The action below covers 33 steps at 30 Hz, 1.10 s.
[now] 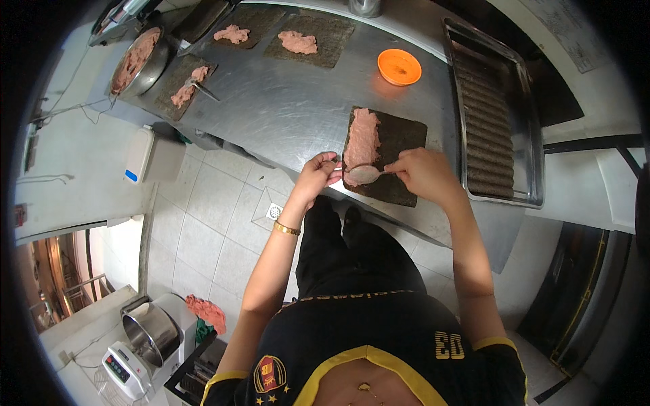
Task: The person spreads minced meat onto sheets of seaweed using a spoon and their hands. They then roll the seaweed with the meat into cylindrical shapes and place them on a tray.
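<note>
A dark seaweed sheet [401, 139] lies before me near the table's front edge. A strip of pink minced meat paste [363, 137] runs along its left side. My right hand [423, 174] grips a metal spoon [364, 175], whose bowl rests at the near end of the paste. My left hand [321, 174] is at the sheet's near left edge, fingers pinched together. A thin pale thing shows at its fingertips, too small to name. Beyond the sheet stands an orange bowl [399, 67] with a little in its bottom.
At right, a metal tray [539, 177] holds a row of several dark rolls [489, 122]. Far left on the steel table [271, 101], more seaweed sheets [328, 34] carry lumps of paste, one with a utensil [202, 88]. A metal bowl of paste [139, 62] stands beside them.
</note>
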{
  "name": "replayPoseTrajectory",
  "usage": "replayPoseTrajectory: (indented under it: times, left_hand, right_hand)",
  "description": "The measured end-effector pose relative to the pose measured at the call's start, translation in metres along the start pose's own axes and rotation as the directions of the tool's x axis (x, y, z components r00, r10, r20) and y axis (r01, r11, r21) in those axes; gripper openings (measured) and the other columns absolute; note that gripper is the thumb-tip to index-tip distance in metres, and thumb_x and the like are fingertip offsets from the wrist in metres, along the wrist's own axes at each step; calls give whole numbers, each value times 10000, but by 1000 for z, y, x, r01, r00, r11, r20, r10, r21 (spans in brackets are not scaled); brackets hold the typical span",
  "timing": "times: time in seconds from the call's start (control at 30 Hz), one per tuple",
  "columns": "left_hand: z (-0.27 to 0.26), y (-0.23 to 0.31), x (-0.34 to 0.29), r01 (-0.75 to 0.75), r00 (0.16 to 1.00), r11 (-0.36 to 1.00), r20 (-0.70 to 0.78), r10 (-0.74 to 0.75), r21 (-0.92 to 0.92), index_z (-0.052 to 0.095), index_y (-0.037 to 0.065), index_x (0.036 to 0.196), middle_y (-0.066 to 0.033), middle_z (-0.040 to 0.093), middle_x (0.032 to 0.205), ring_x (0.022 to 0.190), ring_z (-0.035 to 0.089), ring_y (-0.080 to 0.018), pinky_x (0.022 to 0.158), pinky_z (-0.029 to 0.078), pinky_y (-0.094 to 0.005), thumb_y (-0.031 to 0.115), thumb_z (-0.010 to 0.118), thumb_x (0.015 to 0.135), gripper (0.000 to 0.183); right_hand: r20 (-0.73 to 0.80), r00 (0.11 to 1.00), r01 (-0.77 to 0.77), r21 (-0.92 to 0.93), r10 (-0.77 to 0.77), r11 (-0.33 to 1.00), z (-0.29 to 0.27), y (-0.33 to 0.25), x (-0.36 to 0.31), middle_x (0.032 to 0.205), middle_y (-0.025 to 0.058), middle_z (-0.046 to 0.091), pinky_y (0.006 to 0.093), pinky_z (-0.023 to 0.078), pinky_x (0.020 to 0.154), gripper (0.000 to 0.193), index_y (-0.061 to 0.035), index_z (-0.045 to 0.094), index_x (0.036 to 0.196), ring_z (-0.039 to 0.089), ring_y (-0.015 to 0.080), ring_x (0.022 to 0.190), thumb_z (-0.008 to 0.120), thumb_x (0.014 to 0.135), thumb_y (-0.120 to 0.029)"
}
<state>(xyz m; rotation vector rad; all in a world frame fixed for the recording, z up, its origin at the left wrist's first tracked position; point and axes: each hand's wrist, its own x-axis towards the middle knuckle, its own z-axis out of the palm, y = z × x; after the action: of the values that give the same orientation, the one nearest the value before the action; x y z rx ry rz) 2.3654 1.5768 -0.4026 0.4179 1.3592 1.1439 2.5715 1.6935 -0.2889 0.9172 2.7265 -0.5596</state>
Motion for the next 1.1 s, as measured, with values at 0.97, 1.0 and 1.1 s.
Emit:
replayPoseTrajectory:
  times: [0.97,1.0,1.1]
  left_hand:
    - [-7,-33,-16,-216,975,881,46,217,421,569,38,1201,-35,613,871,775,600,-99,729,499,-242,-45,636,776,438]
    - [-7,-34,-16,-246,968,871,64,243,425,568,41,1205,-30,611,872,775,596,-95,731,497,-239,-47,632,780,439]
    - [-8,-35,-16,-229,973,878,80,215,419,556,45,1228,-6,593,875,784,576,-78,740,488,-227,-60,623,785,460]
  right_hand:
    - [-98,994,45,-56,-51,997,29,5,22,865,69,629,426,490,685,283,-165,691,985,621,298,827,498,799,-75]
    - [-82,995,48,-38,-51,998,29,4,20,856,70,630,425,488,689,275,-164,692,981,620,297,830,505,800,-77]
    - [-21,998,60,0,-60,998,28,1,11,875,75,636,433,486,727,262,-156,695,968,621,289,866,525,789,-72]
